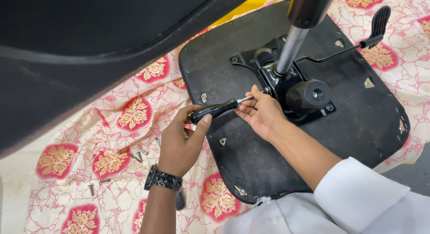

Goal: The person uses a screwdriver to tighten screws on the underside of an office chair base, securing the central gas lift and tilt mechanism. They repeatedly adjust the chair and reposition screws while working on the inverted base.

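Plainly, the left hand clamped the screwdriver handle; right hand fingers pinched its shaft at the mechanism plate — three o'clock. A slip could have nicked fingertips — or stripped the screw.

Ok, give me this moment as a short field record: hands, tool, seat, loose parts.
left hand: grips the black handle of the screwdriver
right hand: fingers steady the screwdriver's metal shaft near its tip
tip: at the black metal mechanism plate
seat: upside down on a floral cloth
gas cylinder: stands up from the plate
lever: sticks out to the right
loose screws: on the cloth, left of the left hand
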